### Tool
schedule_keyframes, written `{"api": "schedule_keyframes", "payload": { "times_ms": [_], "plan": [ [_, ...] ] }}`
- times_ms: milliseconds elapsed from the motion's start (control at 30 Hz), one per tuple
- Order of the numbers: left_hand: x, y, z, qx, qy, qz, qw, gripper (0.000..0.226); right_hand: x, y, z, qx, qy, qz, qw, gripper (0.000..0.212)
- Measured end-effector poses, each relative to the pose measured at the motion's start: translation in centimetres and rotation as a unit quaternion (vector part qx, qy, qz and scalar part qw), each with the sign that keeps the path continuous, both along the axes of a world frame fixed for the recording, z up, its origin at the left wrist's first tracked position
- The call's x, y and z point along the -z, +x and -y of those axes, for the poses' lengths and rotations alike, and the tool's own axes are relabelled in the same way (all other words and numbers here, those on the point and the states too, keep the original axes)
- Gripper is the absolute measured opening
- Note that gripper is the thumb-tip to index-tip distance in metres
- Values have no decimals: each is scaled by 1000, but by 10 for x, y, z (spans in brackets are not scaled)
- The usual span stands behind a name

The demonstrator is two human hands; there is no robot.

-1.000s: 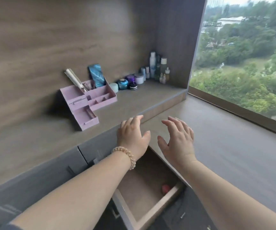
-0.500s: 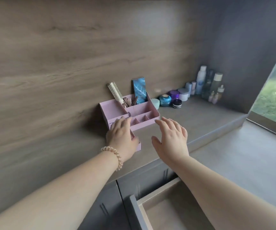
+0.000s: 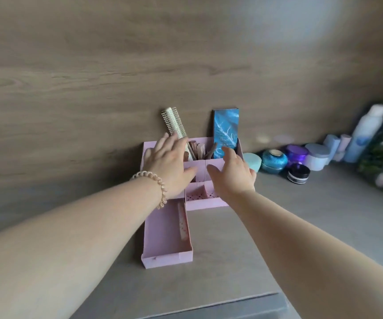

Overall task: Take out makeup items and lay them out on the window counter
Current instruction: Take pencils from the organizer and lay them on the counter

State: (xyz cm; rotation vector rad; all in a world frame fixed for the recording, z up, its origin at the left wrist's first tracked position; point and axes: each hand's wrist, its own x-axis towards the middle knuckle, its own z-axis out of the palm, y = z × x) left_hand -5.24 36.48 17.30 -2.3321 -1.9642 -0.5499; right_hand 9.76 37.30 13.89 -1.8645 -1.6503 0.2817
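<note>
A pink organiser stands against the wooden wall, its low drawer section pulled toward me. A cream hairbrush and a blue patterned palette stick up from its back compartments, with several brownish sticks between them. My left hand hovers over the left back compartment, fingers spread beside the brush. Fingers apart, my right hand reaches over the right side, fingertips near the palette's base. Neither hand holds anything.
Jars line the wall to the right: a mint one, a teal one, a purple one, a white one and a black one. Tall bottles stand further right. The grey counter edge runs near me.
Both hands have risen from the open drawer below to the pink organiser on the counter. My view has turned left and closer; the window and drawer have left the frame.
</note>
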Motion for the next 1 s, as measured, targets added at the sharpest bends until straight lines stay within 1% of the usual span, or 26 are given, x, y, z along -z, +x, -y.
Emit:
{"api": "schedule_keyframes", "payload": {
  "times_ms": [67,167,200,300,333,433,533,633,733,800,867,933,1000],
  "plan": [
    [11,3,-8,-15,-22,15,1000,74,6,0,-19,3,10,-39,999,43],
    [28,4,-18,-26,-34,-32,999,75,16,-4,-47,17,45,-40,998,33],
    [31,4,-20,-31,-35,-34,998,75,18,-5,-55,23,46,-40,998,33],
    [34,5,-24,-39,-32,-30,998,74,23,-5,-74,47,39,-61,996,43],
    [35,5,-24,-38,-31,-33,998,74,24,-6,-78,55,44,-69,995,41],
    [35,3,-23,-33,-39,-36,998,75,28,-12,-91,69,57,-85,992,25],
    [33,3,-22,-33,-49,-35,998,75,26,-19,-100,67,60,-79,993,21],
    [33,5,-22,-34,-61,-34,997,74,19,-21,-103,77,48,-84,992,11],
    [32,5,-21,-35,-67,-36,996,73,15,-22,-104,48,33,-131,990,7],
    [32,4,-21,-38,-68,-35,996,74,12,-25,-105,9,37,-142,989,11],
    [32,2,-22,-41,-69,-27,996,74,6,-28,-103,-9,56,-160,986,16],
    [33,2,-22,-45,-69,-11,997,75,-7,-30,-97,-22,95,-224,970,20],
    [33,2,-21,-45,-67,2,997,76,-24,-28,-87,-42,141,-287,947,19]
  ]
}}
